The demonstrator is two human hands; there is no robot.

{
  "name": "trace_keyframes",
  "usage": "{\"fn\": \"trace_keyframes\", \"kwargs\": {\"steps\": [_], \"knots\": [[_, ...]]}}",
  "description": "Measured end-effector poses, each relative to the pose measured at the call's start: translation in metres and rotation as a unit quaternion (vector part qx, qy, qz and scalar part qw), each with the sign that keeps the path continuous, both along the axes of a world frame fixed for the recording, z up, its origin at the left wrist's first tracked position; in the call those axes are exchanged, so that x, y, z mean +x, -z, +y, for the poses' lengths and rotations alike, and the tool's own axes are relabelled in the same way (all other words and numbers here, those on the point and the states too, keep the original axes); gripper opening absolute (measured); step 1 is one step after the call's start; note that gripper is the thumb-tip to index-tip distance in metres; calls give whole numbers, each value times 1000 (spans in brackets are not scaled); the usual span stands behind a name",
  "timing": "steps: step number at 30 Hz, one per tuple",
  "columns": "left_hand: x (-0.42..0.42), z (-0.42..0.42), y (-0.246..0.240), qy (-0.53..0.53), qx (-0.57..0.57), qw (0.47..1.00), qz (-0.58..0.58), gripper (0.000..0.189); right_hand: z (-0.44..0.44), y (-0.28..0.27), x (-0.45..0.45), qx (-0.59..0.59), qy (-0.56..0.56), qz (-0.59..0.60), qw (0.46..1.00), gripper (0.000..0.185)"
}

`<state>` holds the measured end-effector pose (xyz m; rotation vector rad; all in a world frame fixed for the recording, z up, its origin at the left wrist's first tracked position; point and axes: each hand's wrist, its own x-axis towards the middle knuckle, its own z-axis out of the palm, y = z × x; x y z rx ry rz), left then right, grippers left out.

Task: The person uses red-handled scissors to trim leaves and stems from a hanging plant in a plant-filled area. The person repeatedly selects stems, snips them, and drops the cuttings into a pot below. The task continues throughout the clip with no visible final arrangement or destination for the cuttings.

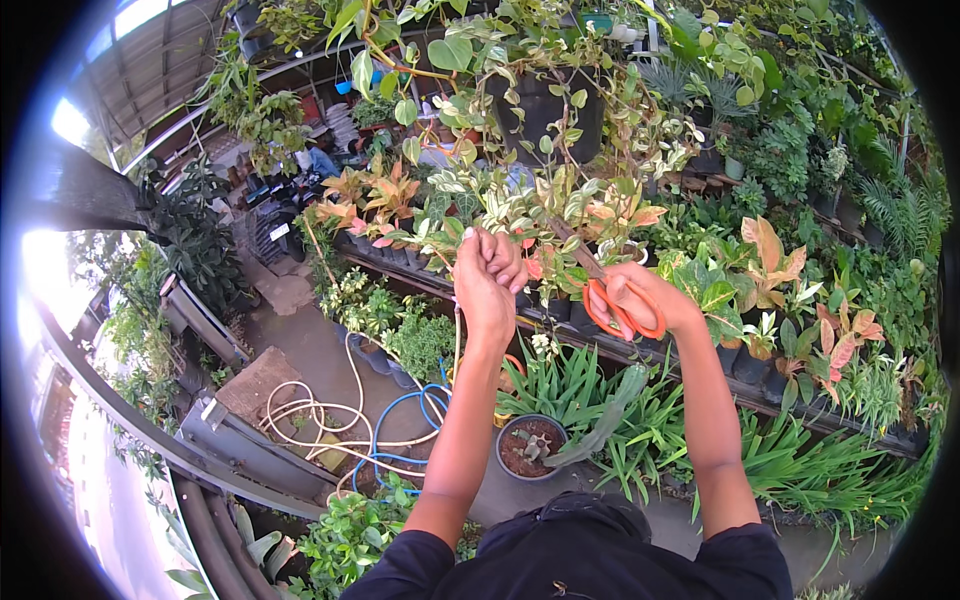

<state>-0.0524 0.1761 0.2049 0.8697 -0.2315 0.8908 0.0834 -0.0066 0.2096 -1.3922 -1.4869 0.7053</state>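
Observation:
My right hand (637, 300) holds a pair of scissors (626, 315) by the orange handles. Their brownish blades point up and left into the trailing variegated vine (517, 206). To the left, my left hand (486, 277) is raised with curled fingers against the vine's leaves. Whether a stem is pinched between those fingers is hidden. Above both hands hangs a large black pot (551, 112) with the vine spilling over its sides.
Potted plants with pink and orange leaves (772, 259) line a long shelf (810, 427). Below my arms are a round pot (529, 469) with a leaning cactus (600, 431) and strap-leaved plants (795, 457). A cream hose (360, 394) and a blue hose (382, 427) lie coiled at left.

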Motion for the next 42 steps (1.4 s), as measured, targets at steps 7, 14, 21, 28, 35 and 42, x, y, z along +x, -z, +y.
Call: {"fn": "trace_keyframes", "kwargs": {"steps": [7,14,21,28,35,42], "knots": [[4,-29,17,65,72,993,61,29,-26,23,9,6,59,22,998,77],[16,-33,27,203,-63,977,7,17,-49,38,17,22,105,88,990,30],[25,-46,20,129,-29,990,41,28,-62,42,24,28,79,39,996,77],[31,-50,2,-2,46,998,47,27,-61,38,24,30,66,40,997,77],[27,-45,-13,-285,166,942,66,31,-56,27,20,12,44,64,997,74],[47,-27,-21,-465,240,843,127,22,-43,24,16,36,63,93,993,42]]}}
